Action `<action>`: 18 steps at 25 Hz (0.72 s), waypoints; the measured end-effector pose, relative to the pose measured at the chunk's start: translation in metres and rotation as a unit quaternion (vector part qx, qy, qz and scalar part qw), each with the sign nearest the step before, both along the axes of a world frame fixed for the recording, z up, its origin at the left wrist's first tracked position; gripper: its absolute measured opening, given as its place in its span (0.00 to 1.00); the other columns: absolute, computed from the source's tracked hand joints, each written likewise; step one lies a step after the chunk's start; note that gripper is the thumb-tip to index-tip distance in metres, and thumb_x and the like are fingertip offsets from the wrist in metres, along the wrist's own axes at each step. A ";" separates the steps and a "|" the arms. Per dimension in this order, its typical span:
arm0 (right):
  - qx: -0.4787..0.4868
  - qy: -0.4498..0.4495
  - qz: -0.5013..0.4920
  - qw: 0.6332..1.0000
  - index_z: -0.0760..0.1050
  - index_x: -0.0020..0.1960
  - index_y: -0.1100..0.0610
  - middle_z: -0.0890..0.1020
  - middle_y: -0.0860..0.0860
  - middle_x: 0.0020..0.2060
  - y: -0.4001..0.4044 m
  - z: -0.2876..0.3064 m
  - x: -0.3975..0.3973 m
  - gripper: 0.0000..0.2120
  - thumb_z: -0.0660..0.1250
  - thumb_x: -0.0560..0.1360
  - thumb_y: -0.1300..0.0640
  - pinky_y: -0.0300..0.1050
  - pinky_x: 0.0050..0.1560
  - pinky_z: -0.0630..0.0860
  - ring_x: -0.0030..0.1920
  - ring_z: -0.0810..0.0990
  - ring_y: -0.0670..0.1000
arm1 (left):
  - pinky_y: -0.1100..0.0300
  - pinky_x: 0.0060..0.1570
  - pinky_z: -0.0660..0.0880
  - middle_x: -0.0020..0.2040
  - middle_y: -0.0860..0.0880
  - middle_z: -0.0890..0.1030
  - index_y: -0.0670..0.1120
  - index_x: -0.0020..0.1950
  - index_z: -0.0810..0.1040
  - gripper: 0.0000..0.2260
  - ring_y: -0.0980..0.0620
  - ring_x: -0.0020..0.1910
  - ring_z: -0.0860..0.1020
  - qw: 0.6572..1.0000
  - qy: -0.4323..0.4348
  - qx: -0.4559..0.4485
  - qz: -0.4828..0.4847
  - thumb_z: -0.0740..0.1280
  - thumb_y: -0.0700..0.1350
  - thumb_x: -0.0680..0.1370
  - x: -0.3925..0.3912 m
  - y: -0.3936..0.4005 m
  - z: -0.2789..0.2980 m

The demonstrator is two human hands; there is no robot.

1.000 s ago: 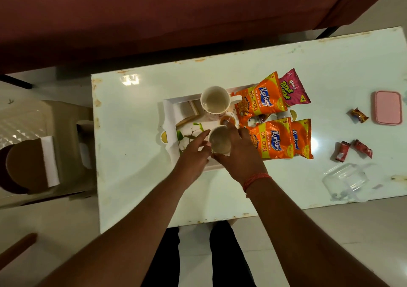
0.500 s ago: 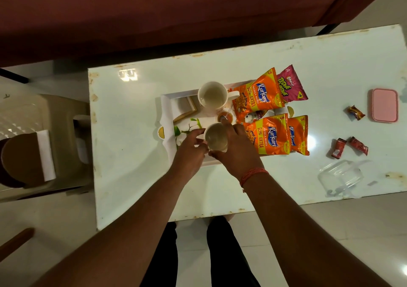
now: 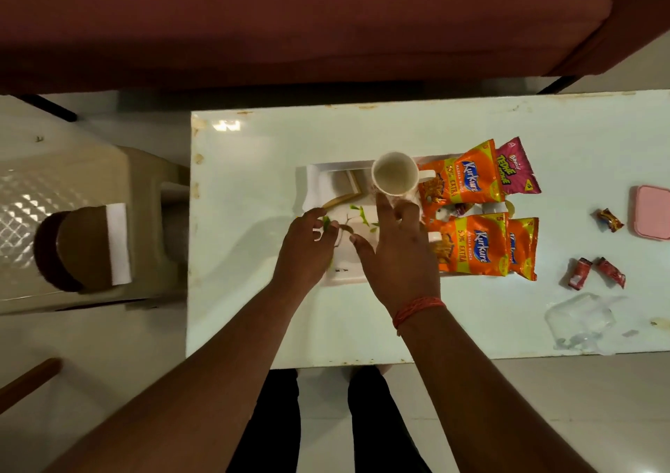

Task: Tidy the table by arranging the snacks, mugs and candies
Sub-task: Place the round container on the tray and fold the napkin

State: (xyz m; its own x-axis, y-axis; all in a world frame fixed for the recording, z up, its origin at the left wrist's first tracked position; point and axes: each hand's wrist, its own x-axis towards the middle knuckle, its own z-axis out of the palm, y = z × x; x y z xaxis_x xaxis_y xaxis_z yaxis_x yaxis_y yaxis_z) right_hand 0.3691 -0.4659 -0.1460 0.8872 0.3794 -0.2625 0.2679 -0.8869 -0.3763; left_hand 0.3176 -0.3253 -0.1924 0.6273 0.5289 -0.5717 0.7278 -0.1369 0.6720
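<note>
A white tray [image 3: 314,179] with a leaf print lies mid-table. A white mug [image 3: 393,177] stands upright at its far edge, handle pointing right. A second mug [image 3: 340,232] is mostly hidden between my hands; my left hand [image 3: 308,246] curls around it with its white handle showing between the fingers. My right hand [image 3: 397,251] hovers beside it, fingers spread and holding nothing. Two orange snack packets [image 3: 467,180] [image 3: 475,244], a third orange packet [image 3: 522,247] and a pink packet [image 3: 515,171] lie on the tray's right. Three wrapped candies [image 3: 609,219] [image 3: 579,273] [image 3: 612,272] lie further right.
A pink lid [image 3: 652,217] lies at the table's right edge, and a clear plastic container [image 3: 580,318] sits near the front right. A beige plastic stool [image 3: 72,218] stands left of the white table [image 3: 250,168]. A maroon sofa [image 3: 290,19] runs behind.
My right hand has come off the second mug and spread its fingers. The mug has shifted left on the tray under my left hand. The view has shifted slightly.
</note>
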 end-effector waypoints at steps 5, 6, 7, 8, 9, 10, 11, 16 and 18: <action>0.067 0.117 0.065 0.989 0.52 0.81 0.51 0.59 0.55 0.77 0.108 -0.010 -0.037 0.35 0.61 0.80 0.42 0.56 0.68 0.72 0.71 0.69 0.60 | 0.54 0.67 0.71 0.67 0.51 0.77 0.53 0.69 0.74 0.19 0.53 0.65 0.74 0.993 -0.046 0.079 0.081 0.63 0.58 0.80 -0.048 0.107 0.021; 0.071 0.140 0.082 0.984 0.51 0.81 0.51 0.57 0.55 0.78 0.134 -0.012 -0.049 0.35 0.61 0.80 0.42 0.56 0.69 0.70 0.73 0.67 0.60 | 0.53 0.68 0.70 0.67 0.51 0.77 0.51 0.69 0.74 0.19 0.52 0.66 0.74 0.987 -0.061 0.123 0.088 0.62 0.57 0.80 -0.062 0.135 0.026; 0.074 0.158 0.101 0.979 0.50 0.81 0.51 0.56 0.55 0.79 0.161 -0.015 -0.062 0.35 0.60 0.80 0.42 0.55 0.70 0.70 0.74 0.65 0.60 | 0.53 0.68 0.70 0.66 0.51 0.78 0.50 0.68 0.75 0.19 0.52 0.66 0.74 0.979 -0.067 0.171 0.089 0.61 0.57 0.80 -0.078 0.163 0.031; 0.079 0.173 0.115 0.975 0.50 0.81 0.51 0.55 0.54 0.79 0.185 -0.017 -0.074 0.35 0.60 0.81 0.42 0.54 0.70 0.70 0.75 0.65 0.60 | 0.53 0.67 0.71 0.64 0.51 0.79 0.50 0.67 0.76 0.19 0.51 0.65 0.75 0.968 -0.066 0.226 0.082 0.59 0.57 0.80 -0.091 0.189 0.037; 0.086 0.186 0.128 0.970 0.51 0.81 0.51 0.56 0.54 0.79 0.207 -0.018 -0.086 0.34 0.60 0.80 0.42 0.53 0.69 0.70 0.74 0.66 0.59 | 0.54 0.65 0.71 0.62 0.51 0.80 0.50 0.65 0.76 0.19 0.51 0.63 0.75 0.955 -0.059 0.280 0.080 0.57 0.57 0.79 -0.105 0.212 0.042; 0.096 0.199 0.143 0.965 0.53 0.80 0.52 0.58 0.54 0.78 0.235 -0.019 -0.101 0.34 0.61 0.80 0.42 0.52 0.68 0.70 0.73 0.68 0.59 | 0.55 0.62 0.72 0.61 0.51 0.80 0.51 0.64 0.77 0.19 0.51 0.61 0.76 0.941 -0.054 0.319 0.098 0.57 0.56 0.78 -0.124 0.239 0.045; 0.108 0.214 0.153 0.959 0.55 0.79 0.52 0.60 0.53 0.77 0.263 -0.020 -0.114 0.33 0.62 0.80 0.43 0.52 0.67 0.71 0.72 0.69 0.59 | 0.56 0.60 0.73 0.60 0.51 0.80 0.51 0.63 0.77 0.18 0.51 0.60 0.76 0.934 -0.055 0.327 0.133 0.58 0.54 0.77 -0.143 0.264 0.047; 0.152 0.326 0.132 0.924 0.58 0.78 0.52 0.64 0.54 0.73 0.372 -0.027 -0.167 0.32 0.65 0.77 0.57 0.55 0.70 0.71 0.70 0.71 0.58 | 0.51 0.64 0.74 0.64 0.51 0.77 0.52 0.67 0.75 0.14 0.50 0.63 0.76 0.959 -0.017 0.091 0.269 0.58 0.51 0.83 -0.220 0.341 0.033; 0.150 0.335 0.126 0.921 0.59 0.78 0.52 0.65 0.54 0.71 0.387 -0.037 -0.175 0.33 0.65 0.75 0.62 0.50 0.66 0.73 0.67 0.73 0.57 | 0.46 0.67 0.72 0.65 0.48 0.78 0.50 0.68 0.74 0.16 0.47 0.64 0.76 0.970 -0.008 -0.004 0.242 0.56 0.52 0.84 -0.233 0.351 0.025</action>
